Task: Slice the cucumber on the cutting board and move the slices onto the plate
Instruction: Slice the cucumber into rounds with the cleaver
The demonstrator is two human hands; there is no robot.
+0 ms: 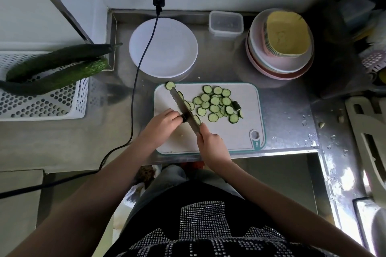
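Cutting board (pixel 240 131), lying at the front edge of the steel counter (pixel 282 115). The left hand (pixel 161 120) rests on the board's left half, fingers curled over a short dark cucumber stub (pixel 184 118) and pinning it against the knife (pixel 183 108). The right hand (pixel 211 142) is wrapped round the knife's handle near the board's front edge; the blade runs diagonally toward the board's rear left corner, with several slices clinging to it, though how many is hard to tell. Cucumber slices (pixel 215 103) lie heaped on the board's rear right half, a cut end piece (pixel 236 105) at the heap's right side, and one slice (pixel 170 85) at the rear left edge. The white plate (pixel 167 56) sits behind the board, bare, a black cable (pixel 144 52) crossing it. Whole cucumbers (pixel 58 69) rest on a perforated white basket (pixel 41 106) beyond the counter's left edge. Stacked bowls (pixel 279 48) and a clear container (pixel 226 24) stand along the rear edge.
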